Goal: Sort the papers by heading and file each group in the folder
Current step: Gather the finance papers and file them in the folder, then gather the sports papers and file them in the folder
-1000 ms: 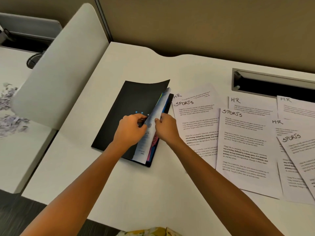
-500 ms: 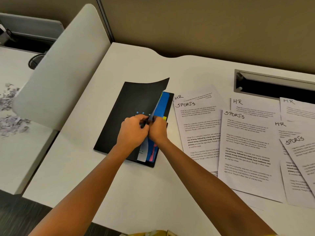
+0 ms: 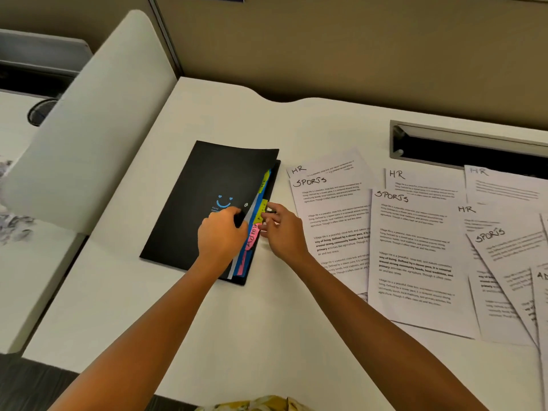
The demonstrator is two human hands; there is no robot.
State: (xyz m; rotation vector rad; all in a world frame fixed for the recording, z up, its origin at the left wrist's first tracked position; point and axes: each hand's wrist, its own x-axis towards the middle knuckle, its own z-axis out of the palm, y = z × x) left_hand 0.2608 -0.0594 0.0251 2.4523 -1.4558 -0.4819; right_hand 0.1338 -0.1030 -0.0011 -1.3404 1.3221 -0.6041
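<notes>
Folder (image 3: 207, 203), black with a blue smiley on the cover, lying toward the left edge of the white desk (image 3: 237, 336), well short of its far edge. Cover lifted slightly along the right side, exposing coloured index tabs: yellow-green (image 3: 264, 180) at top, yellow (image 3: 261, 210) below, pink (image 3: 252, 240) marked "Adm…", and blue dividers beneath. Left hand (image 3: 221, 235) resting on the cover near its right edge, fingers curled and gripping that edge. Right hand (image 3: 281, 229) just beside the folder's right side, fingertips narrowly spaced and touching the yellow tab; whether pinched on it cannot be told. Papers (image 3: 415, 247) spread in overlapping sheets from the folder's right side toward the right edge of the desk, handwritten headings "HR" and "SPORTS" visible, one partly cut off at the right frame edge. Cable slot (image 3: 468, 149) recessed near the far right of the desk. White partition panel (image 3: 89, 120) standing along the left edge.
</notes>
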